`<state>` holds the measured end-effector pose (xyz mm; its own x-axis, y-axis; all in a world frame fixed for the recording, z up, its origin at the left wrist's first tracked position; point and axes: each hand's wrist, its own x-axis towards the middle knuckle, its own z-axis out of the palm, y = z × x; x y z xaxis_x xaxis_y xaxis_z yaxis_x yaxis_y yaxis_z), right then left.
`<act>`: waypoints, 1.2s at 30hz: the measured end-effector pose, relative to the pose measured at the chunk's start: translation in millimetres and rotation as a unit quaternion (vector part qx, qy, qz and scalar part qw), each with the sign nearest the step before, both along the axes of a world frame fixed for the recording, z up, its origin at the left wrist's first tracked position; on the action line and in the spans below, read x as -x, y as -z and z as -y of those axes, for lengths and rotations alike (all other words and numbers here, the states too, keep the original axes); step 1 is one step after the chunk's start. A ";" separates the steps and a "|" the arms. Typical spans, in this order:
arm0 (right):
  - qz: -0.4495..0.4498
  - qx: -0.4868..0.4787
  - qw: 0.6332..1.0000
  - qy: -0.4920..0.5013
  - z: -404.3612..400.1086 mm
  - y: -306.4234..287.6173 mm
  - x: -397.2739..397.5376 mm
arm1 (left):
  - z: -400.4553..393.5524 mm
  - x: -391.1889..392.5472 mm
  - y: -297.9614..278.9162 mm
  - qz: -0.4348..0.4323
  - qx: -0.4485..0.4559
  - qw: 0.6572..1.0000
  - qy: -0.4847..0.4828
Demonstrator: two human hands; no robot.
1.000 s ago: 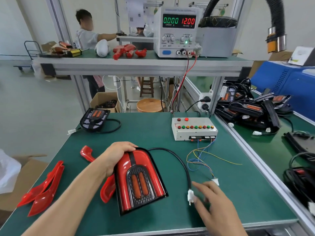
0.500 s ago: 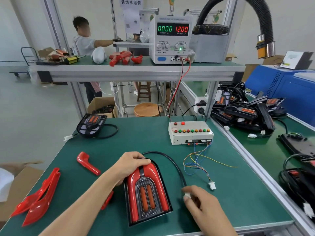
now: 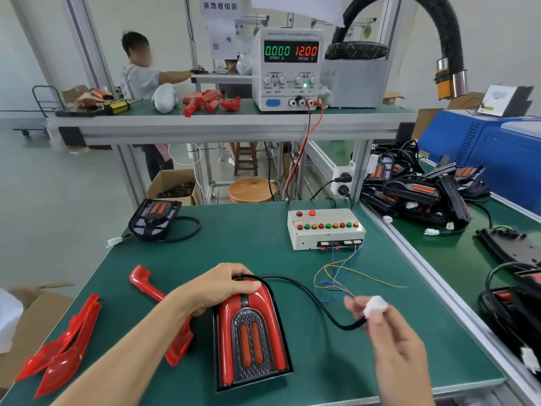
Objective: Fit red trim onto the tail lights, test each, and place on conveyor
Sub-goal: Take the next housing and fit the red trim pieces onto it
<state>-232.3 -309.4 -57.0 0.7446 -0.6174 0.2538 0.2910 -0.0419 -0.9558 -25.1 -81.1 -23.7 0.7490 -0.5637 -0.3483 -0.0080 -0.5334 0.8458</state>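
Note:
A tail light with red trim fitted lies flat on the green bench, near the front edge. My left hand rests over its rounded far end and holds it down. Its black cable curves right to a white connector, which my right hand holds lifted above the bench. The thin coloured wires of the white test box run to the same spot. Loose red trim pieces lie at the left, and one beside my left wrist.
A second tail light without trim sits at the bench's back left. The power supply on the shelf reads 0.000 and 12.00. The conveyor on the right carries a pile of tail lights. A person works behind the shelf.
My right hand has picked the white connector up off the bench and raised it to the right, near the test box wires. My left hand stays on the tail light.

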 end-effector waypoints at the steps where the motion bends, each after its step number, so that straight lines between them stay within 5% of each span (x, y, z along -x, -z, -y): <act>1: 0.017 -0.088 0.996 0.011 5.0 -1.7 -0.9 | -0.4 -1.5 -0.4 -0.005 0.004 1.000 0.001; 4: 0.014 -0.254 0.967 0.022 22.1 -2.6 -3.6 | -2.2 -7.0 -2.7 -0.029 0.022 0.999 0.008; 10: -0.013 -0.325 0.945 0.031 39.4 4.7 -3.6 | -2.4 -15.9 -2.3 -0.058 0.023 0.998 0.015; 26: -0.094 -0.145 0.983 0.064 71.5 37.9 -17.7 | 7.8 -24.1 4.8 0.066 -0.069 0.995 0.016; 36: -0.044 -0.177 0.982 0.056 76.3 50.5 -13.6 | -0.4 -32.0 13.9 -0.108 0.026 0.993 -0.047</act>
